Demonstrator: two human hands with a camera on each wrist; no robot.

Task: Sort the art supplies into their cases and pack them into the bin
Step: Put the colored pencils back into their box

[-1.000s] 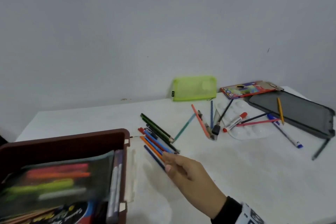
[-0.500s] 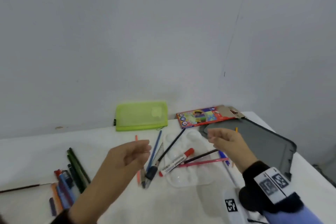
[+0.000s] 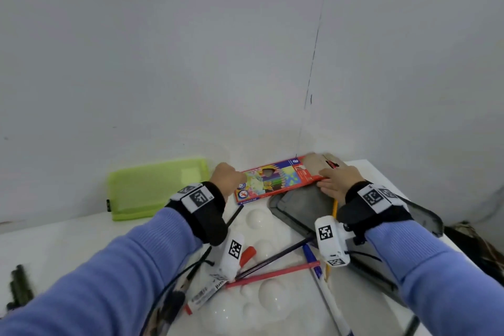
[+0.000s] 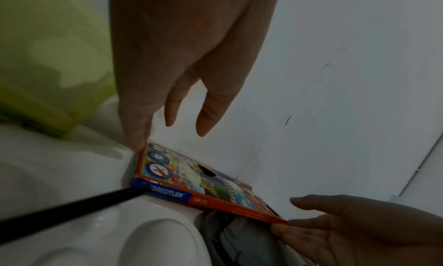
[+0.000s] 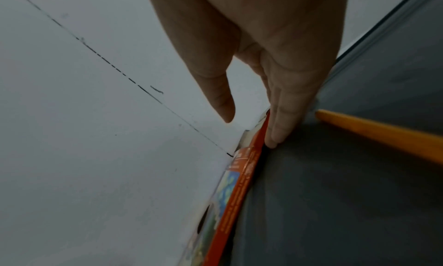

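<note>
A colourful cardboard pencil box (image 3: 275, 180) lies against the back wall, its flap end open at the right. My left hand (image 3: 240, 181) is at the box's left end; in the left wrist view one fingertip (image 4: 138, 143) touches the corner of the box (image 4: 203, 183) while the other fingers hang straight above it. My right hand (image 3: 326, 177) is at the right end, with straight fingers (image 5: 278, 130) pressed along the orange edge of the box (image 5: 239, 185) and the thumb held apart. Neither hand is closed round it. The bin is out of view.
A lime mesh pouch (image 3: 152, 188) lies left of the box. A grey case (image 3: 305, 207) with a yellow pencil (image 3: 334, 207) on it sits under my right wrist. On a white palette (image 3: 261, 294) lie a red-capped marker (image 3: 246, 254), a pink pencil (image 3: 272, 274) and a blue pen (image 3: 321, 281). Dark pencils (image 3: 19, 286) lie far left.
The view swung right and the brown bin left the frame. Both hands moved forward from mid-air over the palette to the two ends of the pencil box.
</note>
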